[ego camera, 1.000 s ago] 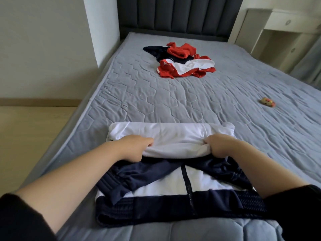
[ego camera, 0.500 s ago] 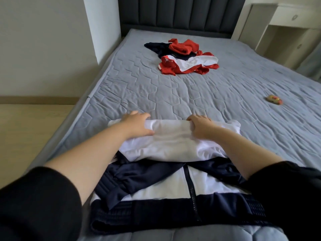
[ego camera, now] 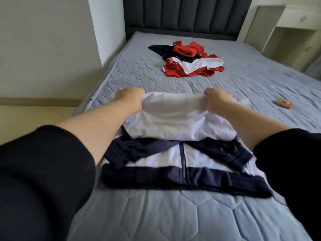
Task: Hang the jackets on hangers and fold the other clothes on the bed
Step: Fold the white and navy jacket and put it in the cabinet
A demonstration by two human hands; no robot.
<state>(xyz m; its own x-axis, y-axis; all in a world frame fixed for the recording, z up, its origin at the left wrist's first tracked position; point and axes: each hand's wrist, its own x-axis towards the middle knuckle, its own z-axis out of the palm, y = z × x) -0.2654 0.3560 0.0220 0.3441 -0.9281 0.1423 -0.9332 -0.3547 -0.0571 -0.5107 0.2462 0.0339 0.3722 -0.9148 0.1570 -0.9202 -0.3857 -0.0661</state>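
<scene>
Jacket [ego camera: 173,119] in left hand [ego camera: 129,96], right hand [ego camera: 217,100]

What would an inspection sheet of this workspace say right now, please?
Surface: bed with a grey quilted cover.
Job's things: white and navy jacket lies at the near end, zip up, its white far part lifted; heap of red, white and navy clothes lies unfolded nearer the headboard; no hanger in view.
Clutter: small yellow and red object on the cover at right; cannot tell what it is.
Hands: left hand and right hand each grip the jacket's far white edge.
Cables: nothing seen.
Surroundings: dark padded headboard, white cabinet at right, wooden floor at left.
</scene>
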